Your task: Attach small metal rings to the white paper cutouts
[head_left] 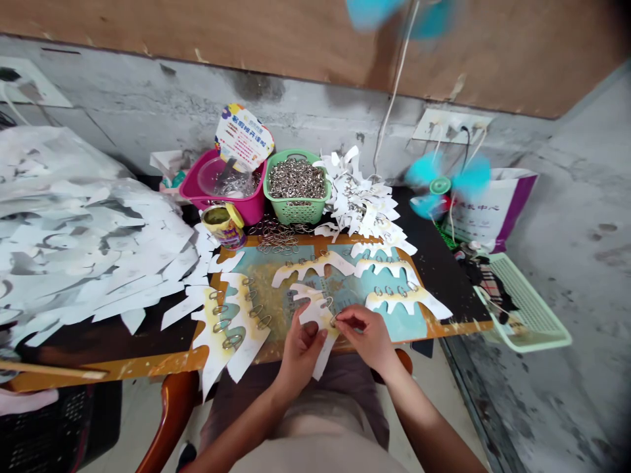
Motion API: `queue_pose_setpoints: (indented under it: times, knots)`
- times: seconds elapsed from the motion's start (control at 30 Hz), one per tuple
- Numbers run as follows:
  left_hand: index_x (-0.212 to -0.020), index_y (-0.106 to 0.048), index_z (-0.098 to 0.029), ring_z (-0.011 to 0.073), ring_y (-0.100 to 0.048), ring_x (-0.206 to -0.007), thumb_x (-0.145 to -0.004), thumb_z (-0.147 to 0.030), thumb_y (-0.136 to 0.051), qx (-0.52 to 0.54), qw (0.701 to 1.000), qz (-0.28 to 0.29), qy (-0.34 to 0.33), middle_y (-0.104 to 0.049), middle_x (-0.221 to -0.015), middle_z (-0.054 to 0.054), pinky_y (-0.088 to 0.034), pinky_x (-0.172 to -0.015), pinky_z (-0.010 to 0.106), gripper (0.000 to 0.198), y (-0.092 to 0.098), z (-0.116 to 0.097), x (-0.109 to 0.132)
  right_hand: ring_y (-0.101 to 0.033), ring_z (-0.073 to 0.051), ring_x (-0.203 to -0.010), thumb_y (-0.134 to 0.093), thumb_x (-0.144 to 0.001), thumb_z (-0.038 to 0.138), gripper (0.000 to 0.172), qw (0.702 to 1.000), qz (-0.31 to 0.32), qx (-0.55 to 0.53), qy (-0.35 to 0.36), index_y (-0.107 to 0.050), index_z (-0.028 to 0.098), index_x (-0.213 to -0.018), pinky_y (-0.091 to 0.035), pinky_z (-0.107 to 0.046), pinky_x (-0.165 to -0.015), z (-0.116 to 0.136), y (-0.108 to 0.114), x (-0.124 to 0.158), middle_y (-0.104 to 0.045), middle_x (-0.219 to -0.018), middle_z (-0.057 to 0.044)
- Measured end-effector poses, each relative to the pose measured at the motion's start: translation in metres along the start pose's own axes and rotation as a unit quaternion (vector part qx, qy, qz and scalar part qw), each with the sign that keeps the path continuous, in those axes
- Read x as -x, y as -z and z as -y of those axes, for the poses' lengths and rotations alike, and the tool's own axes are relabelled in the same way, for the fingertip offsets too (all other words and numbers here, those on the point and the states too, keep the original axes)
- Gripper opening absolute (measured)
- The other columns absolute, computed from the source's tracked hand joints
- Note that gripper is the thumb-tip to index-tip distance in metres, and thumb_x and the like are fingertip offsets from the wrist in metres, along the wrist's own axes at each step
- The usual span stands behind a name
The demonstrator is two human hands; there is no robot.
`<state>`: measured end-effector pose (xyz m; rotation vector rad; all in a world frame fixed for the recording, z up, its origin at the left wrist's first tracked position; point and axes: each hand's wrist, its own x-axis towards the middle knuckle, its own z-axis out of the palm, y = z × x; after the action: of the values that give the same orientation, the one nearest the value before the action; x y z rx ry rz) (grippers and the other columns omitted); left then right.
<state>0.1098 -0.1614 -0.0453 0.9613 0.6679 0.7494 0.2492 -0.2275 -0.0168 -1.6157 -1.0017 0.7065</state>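
Gripping a white paper cut-out [315, 315] over the near edge of the desk [444, 276], both hands are closed on it: the left hand [300, 345] has its fingers curled under the lower part with the thumb pressed on top, and the right hand [367, 335] pinches the cut-out's right edge between thumb and forefinger, just where a small metal ring [329, 303] sits; whether the ring itself is between the fingertips is too small to tell. Left of the hands lie more cut-outs with rings [236, 322] already through their tabs, overhanging the desk edge. At the back stands a green basket [296, 213] full of loose rings, touching a pink basket [251, 207] beside it, with a small tin [224, 223] in front. A large heap of white paper shapes [83, 243] covers the left end, and a teal fan [438, 187] stands at the right
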Motion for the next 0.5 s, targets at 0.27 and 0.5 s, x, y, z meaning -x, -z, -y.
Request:
queue_pose_setpoints:
  times: [0.27,0.5]
  knots:
    - [-0.138,-0.038,-0.022,0.0149,-0.065,-0.079,-0.069,-0.037,-0.083,0.024,0.996,0.0,0.083,-0.069,-0.09,0.003,-0.052,-0.072,0.025,0.083,0.014,0.027,0.02,-0.063,-0.014,-0.07,-0.057,-0.081,0.014,0.014,0.986,0.105,0.119,0.046,-0.068,0.02,-0.075,-0.049,-0.025,-0.066,0.0,0.012,-0.009,-0.067,-0.078,-0.002]
    - [-0.124,-0.046,-0.02,0.0115,-0.061,-0.076,-0.067,-0.031,-0.084,-0.038,0.994,-0.099,0.02,-0.06,-0.084,-0.002,-0.05,-0.07,0.022,0.069,0.016,0.025,0.009,-0.068,-0.016,-0.075,-0.066,-0.083,0.031,0.013,0.995,0.091,0.005,-0.025,-0.074,0.021,-0.084,-0.053,-0.025,-0.068,-0.015,0.015,-0.014,-0.074,-0.083,-0.002]
